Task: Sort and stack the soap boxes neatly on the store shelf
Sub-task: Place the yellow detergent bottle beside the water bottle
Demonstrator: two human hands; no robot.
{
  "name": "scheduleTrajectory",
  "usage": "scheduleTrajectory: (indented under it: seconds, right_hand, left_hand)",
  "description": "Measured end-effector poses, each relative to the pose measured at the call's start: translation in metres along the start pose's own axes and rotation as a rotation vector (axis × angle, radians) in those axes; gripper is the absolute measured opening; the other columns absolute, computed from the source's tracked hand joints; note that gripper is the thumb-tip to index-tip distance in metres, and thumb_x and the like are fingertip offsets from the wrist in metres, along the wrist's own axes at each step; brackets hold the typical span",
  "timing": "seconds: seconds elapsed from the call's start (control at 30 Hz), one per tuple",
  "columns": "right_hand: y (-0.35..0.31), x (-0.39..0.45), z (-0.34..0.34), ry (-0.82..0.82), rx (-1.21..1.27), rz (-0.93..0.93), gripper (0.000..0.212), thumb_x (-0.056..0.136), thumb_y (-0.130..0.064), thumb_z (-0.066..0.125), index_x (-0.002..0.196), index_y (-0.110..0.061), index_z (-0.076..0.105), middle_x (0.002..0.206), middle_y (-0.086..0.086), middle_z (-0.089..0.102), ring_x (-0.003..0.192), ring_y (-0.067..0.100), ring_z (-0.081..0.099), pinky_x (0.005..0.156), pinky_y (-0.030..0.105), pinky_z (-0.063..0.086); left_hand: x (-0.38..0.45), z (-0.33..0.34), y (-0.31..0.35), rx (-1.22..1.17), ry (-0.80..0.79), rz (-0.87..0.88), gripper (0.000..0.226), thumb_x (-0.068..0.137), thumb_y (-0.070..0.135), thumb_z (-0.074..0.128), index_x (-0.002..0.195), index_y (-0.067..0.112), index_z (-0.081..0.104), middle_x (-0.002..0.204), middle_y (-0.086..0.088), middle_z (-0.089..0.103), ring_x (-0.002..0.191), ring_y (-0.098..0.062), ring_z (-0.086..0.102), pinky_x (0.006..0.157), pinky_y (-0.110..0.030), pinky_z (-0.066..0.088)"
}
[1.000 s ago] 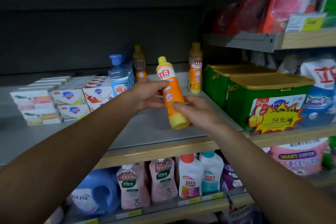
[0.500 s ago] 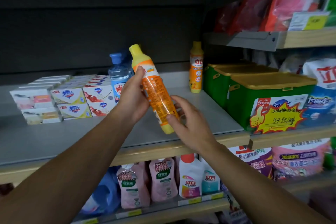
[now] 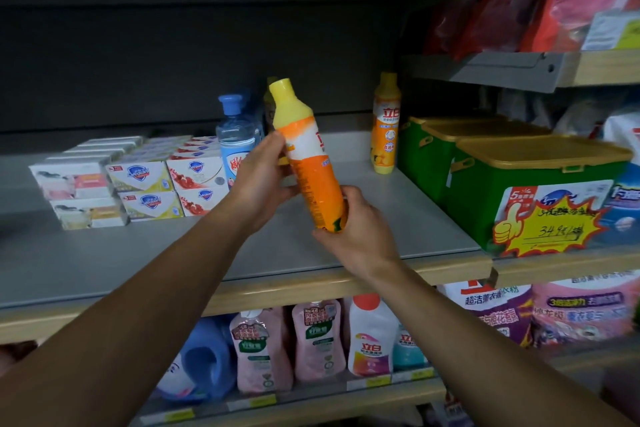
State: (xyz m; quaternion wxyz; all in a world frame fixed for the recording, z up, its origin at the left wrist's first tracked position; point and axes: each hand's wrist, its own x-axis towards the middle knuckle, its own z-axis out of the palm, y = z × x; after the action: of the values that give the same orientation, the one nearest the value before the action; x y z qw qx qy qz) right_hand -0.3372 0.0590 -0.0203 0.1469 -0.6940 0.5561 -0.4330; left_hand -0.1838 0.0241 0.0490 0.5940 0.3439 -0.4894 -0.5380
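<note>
Both hands hold one orange bottle [image 3: 313,163] above the grey shelf [image 3: 381,218], near the middle of the view. The bottle stands almost upright, its yellow cap tipped slightly toward 11 o'clock. The left hand [image 3: 258,180] grips its upper half from the 9 o'clock side, fingers curled onto the white part of the label. The right hand [image 3: 358,229] cups the base from 5 o'clock, thumb and fingers wrapped round the bottom end. The two hands are apart, one high and one low on the bottle. The soap boxes [image 3: 138,180] sit on the same shelf at 9 o'clock from the bottle, well apart from both hands, in rows two high running back toward the wall: white boxes on the outer side, yellow-and-white ones in the middle, red-and-white ones nearest the hands. Just beside the red-and-white boxes stands a clear bottle with a blue cap [image 3: 235,135], partly hidden behind the left hand. A second orange bottle [image 3: 385,125] stands upright at 2 o'clock from the held one, near the back of the shelf. To its right, green tubs [image 3: 512,191] with tan lids line up front to back, the nearest carrying a yellow starburst price tag [image 3: 550,222]. Pink pouches [image 3: 287,347] and other bottles fill the shelf below.
</note>
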Motion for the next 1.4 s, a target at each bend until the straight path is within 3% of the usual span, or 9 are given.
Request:
scheduleTrajectory:
  seconds: [0.17,0.43,0.57,0.8,0.9,1.0,1.1,1.23,1.4]
  right_hand:
    - [0.014,0.003,0.013,0.010,-0.128,-0.027,0.077,0.079,-0.041,0.078,0.139,-0.024,0.034,0.134,0.002,0.051,0.115,0.022,0.054,0.091,0.033,0.047]
    - [0.011,0.012,0.005,-0.162,0.243,0.021,0.058,0.088,-0.032,0.067,0.140,-0.030,0.042,0.128,-0.005,0.062,0.111,0.013,0.062,0.099,0.043,0.051]
    - [0.011,0.012,0.012,-0.133,0.275,0.027,0.062,0.087,-0.028,0.071,0.141,-0.025,0.042,0.129,-0.003,0.061,0.113,0.013,0.061,0.100,0.043,0.050]
    - [0.013,0.035,0.029,-0.055,0.194,0.038,0.060,0.088,-0.024,0.070,0.140,-0.018,0.041,0.134,0.002,0.059,0.117,0.020,0.059,0.101,0.039,0.048]
    - [0.013,0.056,0.047,-0.038,0.154,0.037,0.060,0.090,-0.025,0.068,0.142,-0.015,0.038,0.139,0.005,0.055,0.121,0.023,0.055,0.100,0.037,0.045]
    - [0.011,0.081,0.066,-0.021,0.104,0.048,0.060,0.091,-0.027,0.067,0.142,-0.013,0.037,0.140,0.007,0.054,0.123,0.027,0.054,0.100,0.040,0.043]
    - [0.011,0.109,0.083,-0.011,0.054,0.079,0.059,0.091,-0.028,0.067,0.141,-0.014,0.037,0.140,0.008,0.053,0.123,0.029,0.054,0.098,0.040,0.043]
    - [0.015,0.145,0.105,-0.004,0.042,0.096,0.057,0.091,-0.027,0.067,0.138,-0.012,0.039,0.138,0.010,0.054,0.122,0.031,0.054,0.099,0.041,0.043]
    - [0.021,0.183,0.131,0.007,0.072,0.100,0.052,0.091,-0.025,0.066,0.136,-0.013,0.041,0.134,0.010,0.057,0.120,0.032,0.055,0.099,0.039,0.043]
  left_hand:
    - [-0.004,-0.001,-0.006,0.285,0.081,0.169,0.024,0.093,0.038,0.059,0.114,0.027,0.055,0.108,0.007,0.067,0.098,-0.011,0.067,0.062,-0.021,0.057]
    - [0.005,-0.010,-0.005,0.080,-0.243,0.103,0.022,0.101,0.027,0.047,0.119,0.023,0.058,0.113,0.002,0.071,0.109,-0.015,0.067,0.081,-0.029,0.056]
    - [0.006,-0.004,-0.008,0.129,-0.236,0.063,0.023,0.102,0.033,0.044,0.118,0.030,0.060,0.116,0.004,0.070,0.113,-0.014,0.065,0.088,-0.033,0.055]
    - [-0.018,-0.060,-0.021,0.710,-0.016,0.140,0.009,0.093,0.029,0.062,0.094,0.034,0.069,0.103,0.013,0.070,0.098,-0.009,0.066,0.086,-0.028,0.055]
    - [-0.031,-0.105,-0.027,1.049,0.079,0.127,0.005,0.090,0.024,0.066,0.091,0.028,0.069,0.098,0.005,0.071,0.081,0.004,0.062,0.076,-0.012,0.046]
    - [-0.031,-0.138,-0.029,1.324,0.186,-0.005,0.027,0.090,0.033,0.065,0.114,0.022,0.068,0.116,-0.002,0.068,0.101,-0.015,0.063,0.086,-0.022,0.044]
    - [-0.025,-0.153,-0.032,1.542,0.142,-0.062,0.047,0.092,0.040,0.058,0.133,0.017,0.058,0.135,-0.007,0.059,0.124,-0.026,0.053,0.104,-0.034,0.041]
    - [-0.014,-0.162,-0.045,1.684,0.062,-0.071,0.048,0.094,0.052,0.043,0.119,0.016,0.061,0.125,-0.006,0.061,0.122,-0.026,0.052,0.102,-0.040,0.043]
    - [-0.010,-0.170,-0.055,1.724,0.081,-0.034,0.068,0.083,0.063,0.027,0.121,0.019,0.061,0.138,-0.002,0.056,0.131,-0.021,0.045,0.109,-0.040,0.037]
